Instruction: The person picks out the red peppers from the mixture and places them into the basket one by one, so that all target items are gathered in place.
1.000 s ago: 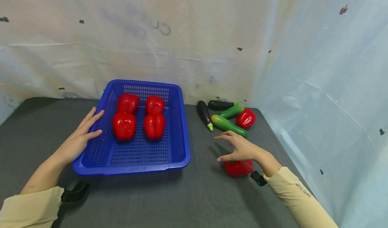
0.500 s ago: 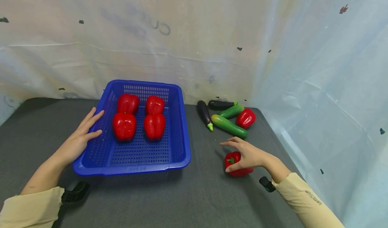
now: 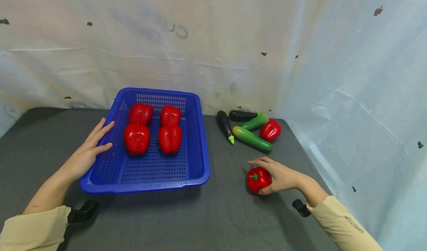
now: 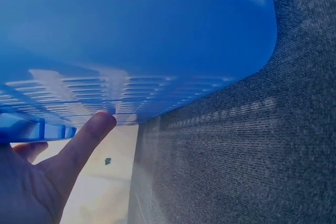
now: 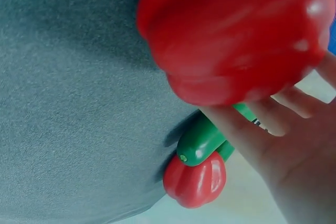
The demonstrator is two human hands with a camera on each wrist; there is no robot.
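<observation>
My left hand rests on the left rim of a blue plastic basket, fingers straight and spread. In the left wrist view one finger touches the outside of the slotted basket wall. Over on the right, my right hand holds a red bell pepper that lies on its side, green stem facing left. The thumb is at the near side and the fingers reach round the far side. The right wrist view shows the same pepper large, with the fingertips hidden behind it.
Inside the basket sit several red bell peppers in two columns. Behind my right hand lie two eggplants, two green cucumber-like vegetables and another red bell pepper. Plastic sheeting hangs behind the grey tabletop.
My right hand has moved right and toward me, from above the red bell pepper to round its right side. The left hand and the basket have stayed in place.
</observation>
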